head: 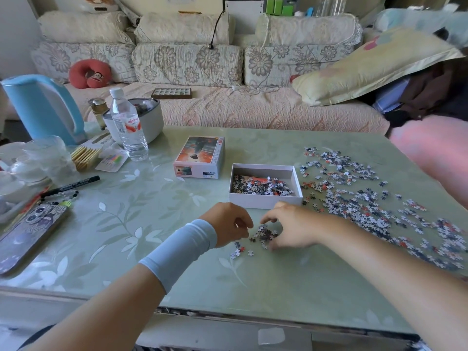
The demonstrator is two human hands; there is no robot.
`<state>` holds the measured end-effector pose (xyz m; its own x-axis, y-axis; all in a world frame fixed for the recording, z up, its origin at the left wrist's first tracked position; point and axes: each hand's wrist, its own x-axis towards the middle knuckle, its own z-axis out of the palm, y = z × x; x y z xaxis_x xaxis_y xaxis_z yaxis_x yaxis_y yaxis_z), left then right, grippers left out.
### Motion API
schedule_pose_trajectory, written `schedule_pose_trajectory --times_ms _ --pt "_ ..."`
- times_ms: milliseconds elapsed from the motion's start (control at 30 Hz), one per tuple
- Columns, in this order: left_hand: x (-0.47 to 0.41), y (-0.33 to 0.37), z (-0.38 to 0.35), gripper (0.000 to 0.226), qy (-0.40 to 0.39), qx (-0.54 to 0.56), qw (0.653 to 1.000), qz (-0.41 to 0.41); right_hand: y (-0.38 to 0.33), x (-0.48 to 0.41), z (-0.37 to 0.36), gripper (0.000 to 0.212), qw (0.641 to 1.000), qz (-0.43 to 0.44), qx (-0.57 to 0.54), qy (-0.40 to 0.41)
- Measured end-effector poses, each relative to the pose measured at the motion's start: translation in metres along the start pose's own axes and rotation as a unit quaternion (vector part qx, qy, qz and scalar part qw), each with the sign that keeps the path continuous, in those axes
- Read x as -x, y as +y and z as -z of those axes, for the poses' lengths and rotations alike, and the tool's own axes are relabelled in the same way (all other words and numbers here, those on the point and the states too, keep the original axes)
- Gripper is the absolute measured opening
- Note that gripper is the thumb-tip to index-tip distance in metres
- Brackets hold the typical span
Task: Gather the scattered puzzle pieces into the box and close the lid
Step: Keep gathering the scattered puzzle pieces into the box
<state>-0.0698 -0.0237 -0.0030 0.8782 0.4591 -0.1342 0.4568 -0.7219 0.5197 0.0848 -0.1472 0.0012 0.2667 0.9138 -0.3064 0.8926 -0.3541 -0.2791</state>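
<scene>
A small heap of puzzle pieces (264,234) lies on the green table between my two hands. My right hand (291,228) curls its thumb and fingers round the heap's right side. My left hand (229,224), with a pale blue wrist sleeve, has its fingers curled and its fingertips at the heap's left edge; whether it holds any pieces I cannot tell. A few stray pieces (238,250) lie just in front. The open white box (266,202), partly filled with pieces, stands right behind my hands. Its printed lid (200,158) lies to the box's left. Many scattered pieces (367,203) cover the table's right side.
At the table's left stand a water bottle (129,130), a blue kettle (43,107), a grey pot (149,117), glassware (33,160), a black marker (73,184) and a phone (30,236). A sofa with cushions runs behind the table.
</scene>
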Motion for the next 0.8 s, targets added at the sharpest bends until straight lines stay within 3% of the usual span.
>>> schedule_pose_trajectory --times_ms 100,200,267,333,467,533,667,800 --pt "0.009 -0.007 0.012 0.024 -0.005 -0.032 0.999 -0.007 -0.003 0.001 -0.005 0.077 1.000 -0.008 0.002 -0.002" --pt "0.022 -0.013 0.016 0.045 -0.067 -0.109 0.991 0.044 -0.013 0.002 -0.014 0.087 1.000 -0.012 -0.003 0.024" --pt "0.025 -0.012 0.012 0.042 -0.071 -0.134 0.987 0.056 -0.023 0.002 -0.023 0.088 0.999 -0.004 0.014 0.041" --pt "0.024 -0.008 0.008 0.033 -0.056 -0.117 0.991 0.042 -0.027 -0.001 -0.027 0.077 0.999 0.005 0.003 0.053" --pt "0.012 0.000 0.001 0.019 -0.030 -0.090 0.995 0.026 -0.017 -0.009 -0.021 0.031 0.995 0.025 -0.062 0.077" --pt "0.003 0.005 -0.004 0.018 -0.021 -0.096 0.995 0.015 -0.012 -0.008 -0.018 0.019 0.993 0.028 -0.089 0.077" --pt "-0.011 0.017 -0.008 0.020 -0.009 -0.089 0.996 -0.010 -0.001 -0.004 -0.005 0.052 0.992 0.007 -0.113 0.052" --pt "-0.015 0.014 -0.005 0.034 -0.026 -0.084 0.996 -0.011 0.014 0.006 0.009 0.077 0.998 -0.034 -0.046 0.000"
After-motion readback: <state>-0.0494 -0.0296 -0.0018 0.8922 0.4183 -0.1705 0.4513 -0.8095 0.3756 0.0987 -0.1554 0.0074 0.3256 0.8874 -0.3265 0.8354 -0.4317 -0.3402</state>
